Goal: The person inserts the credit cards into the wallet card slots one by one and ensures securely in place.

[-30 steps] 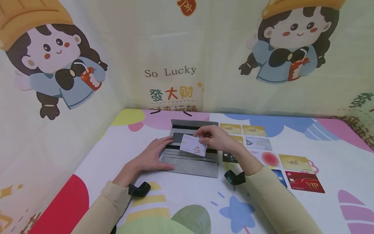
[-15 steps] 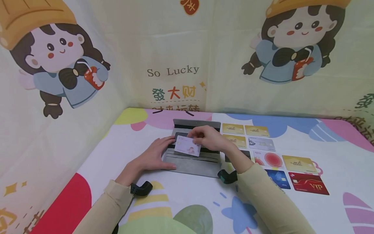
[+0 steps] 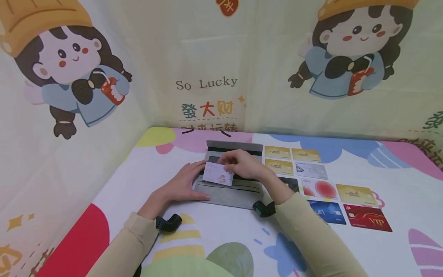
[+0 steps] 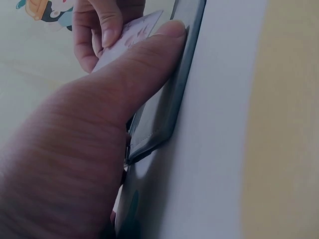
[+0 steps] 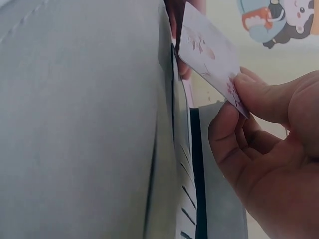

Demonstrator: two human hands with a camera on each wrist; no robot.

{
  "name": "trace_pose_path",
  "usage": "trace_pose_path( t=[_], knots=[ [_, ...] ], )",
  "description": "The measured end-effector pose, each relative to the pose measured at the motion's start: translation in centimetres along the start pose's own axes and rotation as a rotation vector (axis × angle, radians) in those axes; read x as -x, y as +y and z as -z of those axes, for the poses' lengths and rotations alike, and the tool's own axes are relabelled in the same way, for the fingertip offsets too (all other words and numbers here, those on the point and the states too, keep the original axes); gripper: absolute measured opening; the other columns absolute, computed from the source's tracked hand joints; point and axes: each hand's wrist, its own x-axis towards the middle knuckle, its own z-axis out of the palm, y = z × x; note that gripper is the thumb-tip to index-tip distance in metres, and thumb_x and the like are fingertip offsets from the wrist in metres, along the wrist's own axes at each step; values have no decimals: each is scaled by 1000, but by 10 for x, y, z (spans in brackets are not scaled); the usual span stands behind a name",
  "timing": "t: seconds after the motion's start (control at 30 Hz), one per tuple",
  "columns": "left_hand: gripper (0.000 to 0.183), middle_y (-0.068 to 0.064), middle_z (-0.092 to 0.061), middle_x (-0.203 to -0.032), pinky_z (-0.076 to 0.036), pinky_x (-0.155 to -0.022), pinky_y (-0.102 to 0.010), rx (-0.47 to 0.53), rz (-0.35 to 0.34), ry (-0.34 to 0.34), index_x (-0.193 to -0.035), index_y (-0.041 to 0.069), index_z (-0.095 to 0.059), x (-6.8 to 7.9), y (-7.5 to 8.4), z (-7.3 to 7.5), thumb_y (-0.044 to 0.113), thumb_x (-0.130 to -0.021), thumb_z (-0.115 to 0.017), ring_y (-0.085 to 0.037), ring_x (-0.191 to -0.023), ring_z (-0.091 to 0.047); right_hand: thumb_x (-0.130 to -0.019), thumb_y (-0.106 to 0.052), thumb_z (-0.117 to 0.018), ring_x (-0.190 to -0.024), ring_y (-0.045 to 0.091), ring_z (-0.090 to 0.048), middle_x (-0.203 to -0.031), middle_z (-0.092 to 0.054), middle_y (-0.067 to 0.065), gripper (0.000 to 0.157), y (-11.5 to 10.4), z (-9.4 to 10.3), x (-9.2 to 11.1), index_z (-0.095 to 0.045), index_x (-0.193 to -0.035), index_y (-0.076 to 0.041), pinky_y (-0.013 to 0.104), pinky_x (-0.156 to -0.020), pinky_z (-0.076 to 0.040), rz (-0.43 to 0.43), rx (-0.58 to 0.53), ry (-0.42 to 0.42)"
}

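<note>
A white VIP card (image 3: 217,174) with a pink print is pinched between the thumb and fingers of my right hand (image 3: 242,164). It is held tilted over the left part of an open grey wallet (image 3: 225,197), whose card slots face up. In the right wrist view the card (image 5: 207,47) stands out from my fingertips, above the slots (image 5: 187,199). My left hand (image 3: 181,184) rests on the wallet's left side with the thumb stretched along the near edge. The left wrist view shows that thumb (image 4: 144,69) lying on the wallet's surface; the other fingers are mostly hidden there.
Right of the wallet lie several cards in rows, among them a gold card (image 3: 356,194), a red VIP card (image 3: 368,217), a blue card (image 3: 327,211) and a silver card (image 3: 311,170). A black card (image 3: 290,184) is partly covered by my right arm. A printed cloth wall (image 3: 270,96) stands behind.
My right hand has carried the white card left across the wallet, to near the left hand's fingers. The left hand keeps its place on the wallet. The head view has shifted slightly.
</note>
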Motion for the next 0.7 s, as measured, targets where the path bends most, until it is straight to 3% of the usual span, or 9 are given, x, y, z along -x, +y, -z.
trace_pose_path(
  t=[0.23,0.7],
  knots=[
    [106,-2,-30,-162,-18,-119,-51,21,9,5,-156,12,-37,0,-3,-2,61,-73,-81,-27,-146,-26,-97,-1,-62,-81,17,-54,-88,-60,2,20,1,-9,-4,-72,-113,-7,29,-71,-44,19,11,-15],
    [107,-2,-30,-163,-22,-117,-52,17,2,6,-156,8,-36,1,-2,-2,62,-74,-80,-27,-145,-26,-97,1,-63,-83,16,-56,-90,-63,0,20,-3,-18,-8,-72,-113,-7,29,-76,-48,42,69,-32]
  ],
)
